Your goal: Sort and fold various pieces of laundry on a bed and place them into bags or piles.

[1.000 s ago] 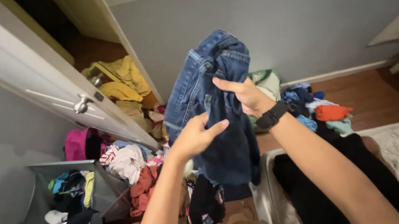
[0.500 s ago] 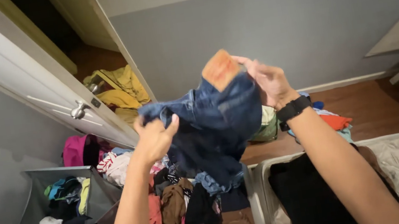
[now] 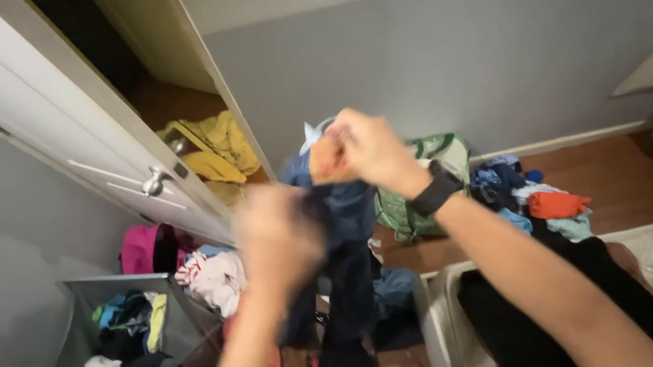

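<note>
Cluttered bedroom: jeans (image 3: 343, 233) now hanging lower.

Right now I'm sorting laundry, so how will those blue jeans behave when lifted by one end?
The blue jeans will probably flop: gripped at the top by the right hand, the legs hang limp. Being thick denim, they are likely fairly heavy. They seem unlikely to slip from the left hand.

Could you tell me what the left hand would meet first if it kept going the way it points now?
Most likely the blue jeans hanging directly beyond the left hand, though blur hides whether they touch.
</note>
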